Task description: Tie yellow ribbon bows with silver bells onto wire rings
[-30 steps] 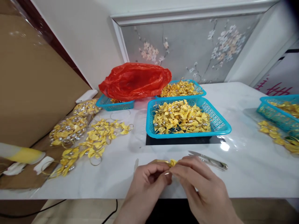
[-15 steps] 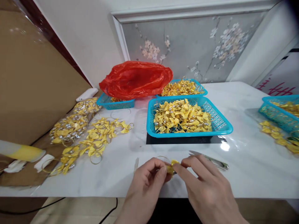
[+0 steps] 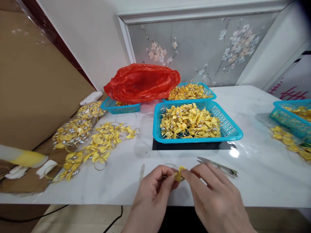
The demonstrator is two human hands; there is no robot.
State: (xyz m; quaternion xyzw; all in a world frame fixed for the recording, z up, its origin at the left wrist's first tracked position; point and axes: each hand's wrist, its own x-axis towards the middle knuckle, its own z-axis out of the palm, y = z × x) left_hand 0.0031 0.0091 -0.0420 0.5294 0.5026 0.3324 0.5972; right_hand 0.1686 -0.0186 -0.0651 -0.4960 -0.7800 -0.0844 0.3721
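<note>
Together both hands — left hand, right hand — pinch yellow bow.

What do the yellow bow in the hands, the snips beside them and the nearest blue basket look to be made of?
The yellow bow, pinched between left hand and right hand, looks like glossy ribbon, likely satin: it creases and shines. The snips look like bare polished metal, silvery and reflective. The blue basket looks like moulded plastic with latticed walls and uniform colour.

Small yellow bow (wire ring attached) pinched above the table edge.
</note>
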